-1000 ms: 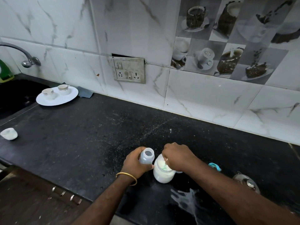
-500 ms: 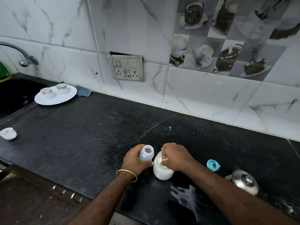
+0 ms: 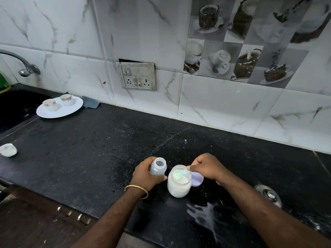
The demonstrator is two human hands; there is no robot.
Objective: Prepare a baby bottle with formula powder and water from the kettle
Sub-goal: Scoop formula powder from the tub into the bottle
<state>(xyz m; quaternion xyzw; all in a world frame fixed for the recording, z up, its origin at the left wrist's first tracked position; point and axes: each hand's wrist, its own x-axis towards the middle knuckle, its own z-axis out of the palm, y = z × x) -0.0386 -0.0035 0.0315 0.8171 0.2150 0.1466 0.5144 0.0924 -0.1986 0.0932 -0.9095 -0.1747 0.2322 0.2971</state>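
My left hand (image 3: 146, 175) grips an open, translucent baby bottle (image 3: 158, 168), held upright on the black counter. Right beside it stands an open jar of white formula powder (image 3: 178, 184). My right hand (image 3: 206, 166) pinches the handle of a pale scoop (image 3: 180, 174) whose bowl sits in the jar's mouth over the powder. The jar's lid (image 3: 198, 179) lies flat just right of the jar, partly under my right hand. A steel kettle (image 3: 268, 194) shows at the right, half hidden by my right forearm.
A spill of white liquid (image 3: 204, 214) spreads on the counter (image 3: 89, 154) in front of the jar. A white plate (image 3: 71, 109) with two cups sits far left by the sink (image 3: 16, 108) and tap (image 3: 25, 68). A small white bowl (image 3: 8, 149) lies at the left edge.
My right hand has lifted off the jar's mouth and drawn back right, so the scoop and powder now show. The teal cap seen earlier is hidden. The bottle has stayed put.
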